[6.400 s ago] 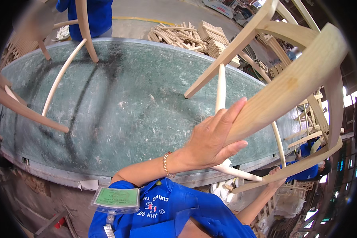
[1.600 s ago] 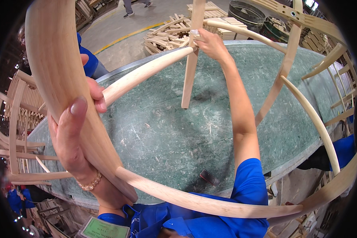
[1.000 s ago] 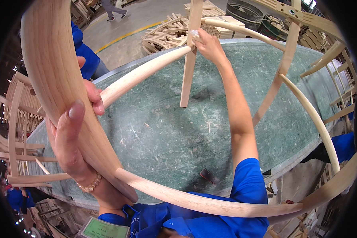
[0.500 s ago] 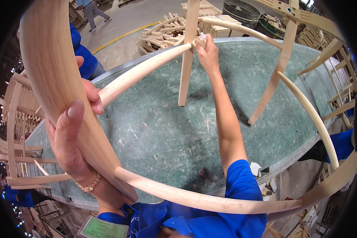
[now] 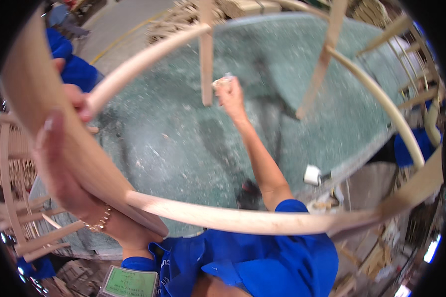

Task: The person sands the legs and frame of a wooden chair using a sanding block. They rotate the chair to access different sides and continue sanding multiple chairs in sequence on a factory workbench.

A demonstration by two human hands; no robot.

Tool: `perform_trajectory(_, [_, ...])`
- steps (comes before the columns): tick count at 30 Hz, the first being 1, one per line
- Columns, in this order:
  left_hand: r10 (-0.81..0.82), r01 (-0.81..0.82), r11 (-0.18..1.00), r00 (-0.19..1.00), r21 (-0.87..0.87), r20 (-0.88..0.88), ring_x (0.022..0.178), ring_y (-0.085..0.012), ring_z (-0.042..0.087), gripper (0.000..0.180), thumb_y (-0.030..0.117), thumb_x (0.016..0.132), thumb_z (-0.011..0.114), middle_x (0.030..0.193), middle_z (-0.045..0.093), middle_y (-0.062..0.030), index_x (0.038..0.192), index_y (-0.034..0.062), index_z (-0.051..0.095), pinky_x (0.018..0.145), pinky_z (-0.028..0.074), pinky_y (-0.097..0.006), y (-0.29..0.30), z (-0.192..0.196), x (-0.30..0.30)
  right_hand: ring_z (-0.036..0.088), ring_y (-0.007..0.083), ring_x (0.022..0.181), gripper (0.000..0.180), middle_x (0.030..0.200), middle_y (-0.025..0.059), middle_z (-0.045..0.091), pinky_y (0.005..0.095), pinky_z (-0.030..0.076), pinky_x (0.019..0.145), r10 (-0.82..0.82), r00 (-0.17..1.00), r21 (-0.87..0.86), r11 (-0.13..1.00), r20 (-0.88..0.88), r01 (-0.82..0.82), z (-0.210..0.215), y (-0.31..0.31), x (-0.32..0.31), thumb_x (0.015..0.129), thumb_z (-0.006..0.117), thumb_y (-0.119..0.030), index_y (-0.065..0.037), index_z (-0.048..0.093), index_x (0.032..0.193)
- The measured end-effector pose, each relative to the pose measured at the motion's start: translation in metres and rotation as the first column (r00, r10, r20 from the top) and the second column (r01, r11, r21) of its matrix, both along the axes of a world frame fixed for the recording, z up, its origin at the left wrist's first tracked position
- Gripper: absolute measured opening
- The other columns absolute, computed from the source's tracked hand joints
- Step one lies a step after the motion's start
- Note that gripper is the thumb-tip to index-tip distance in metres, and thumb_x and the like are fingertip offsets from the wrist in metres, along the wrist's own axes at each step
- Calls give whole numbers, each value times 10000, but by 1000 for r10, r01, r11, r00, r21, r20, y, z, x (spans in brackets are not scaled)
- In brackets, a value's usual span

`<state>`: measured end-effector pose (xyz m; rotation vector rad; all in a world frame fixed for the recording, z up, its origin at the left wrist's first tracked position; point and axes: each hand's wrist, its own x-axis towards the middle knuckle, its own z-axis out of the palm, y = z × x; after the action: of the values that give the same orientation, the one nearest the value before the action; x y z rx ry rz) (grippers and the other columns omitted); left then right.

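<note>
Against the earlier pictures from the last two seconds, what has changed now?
The right hand, holding a small whitish wad, has moved down from the crossbar joint to beside the lower part of the far chair leg. A white object at the table's near edge now shows clear of the sleeve. The left hand stays gripping the broad curved chair piece.

The near wooden leg [image 5: 83, 148] hides part of the blurred left grip [image 5: 62, 173] and is cut off above it. The pale bit [image 5: 222, 83] in the right grip [image 5: 232, 99] is too blurred to identify.
</note>
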<state>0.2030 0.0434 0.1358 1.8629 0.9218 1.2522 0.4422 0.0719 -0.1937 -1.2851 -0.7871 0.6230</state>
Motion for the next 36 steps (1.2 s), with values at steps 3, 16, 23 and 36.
perform_trajectory(3, [-3,4,1000,988,-7,155,792,-127,476,635,319,840,611,929,522,-76,1311,-54,404,819,368,-213,-3,-12,5,573,129,694,316,858,58,587,295,482,544,126,992,-302,946,3,-119,-38,-79,-47,847,656,-201,-36,487,1056])
perform_trajectory(16, [5,-7,1000,997,20,73,1016,-124,573,555,350,874,598,1099,589,-124,1260,-31,480,1010,426,-263,1,-24,-10,515,400,1120,452,1204,236,551,472,435,921,143,430,-434,544,891,718,-41,-346,78,802,568,-50,-136,570,1245])
perform_trajectory(23, [-66,68,997,995,-30,73,903,-126,582,656,361,827,672,1077,605,-139,1301,-35,451,903,482,-238,9,-7,0,584,379,945,283,923,185,613,486,444,763,292,481,-562,464,827,685,-52,-404,115,795,622,-257,-107,579,1030])
perform_trajectory(36, [-34,29,999,976,26,213,781,-129,537,311,285,799,646,837,611,-79,916,-1,620,752,398,-272,-11,-1,19,587,149,972,316,1046,82,637,285,458,865,45,953,-152,988,301,2,52,-121,120,860,624,-108,-12,588,1159])
